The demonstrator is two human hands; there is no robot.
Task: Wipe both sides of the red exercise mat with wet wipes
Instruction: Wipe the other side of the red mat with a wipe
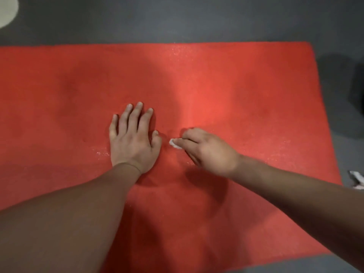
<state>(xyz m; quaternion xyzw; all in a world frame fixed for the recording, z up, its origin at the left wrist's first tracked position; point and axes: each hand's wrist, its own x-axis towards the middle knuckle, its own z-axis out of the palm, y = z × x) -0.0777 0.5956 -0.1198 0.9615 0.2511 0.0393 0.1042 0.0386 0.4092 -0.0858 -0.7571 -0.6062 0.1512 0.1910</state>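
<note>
A white wet wipe [175, 143] is pressed onto the red mat [246, 99] under the right hand [208, 150] – fingers curled over it – while the left hand [132, 138] is laid flat, fingers spread.

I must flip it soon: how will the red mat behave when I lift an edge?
Probably floppy: the red mat lies thin and flat on the floor, so a lifted edge should droop. Its grainy, foam-like surface suggests lightness. Wet glints beside the left hand may make it slippery.
</note>
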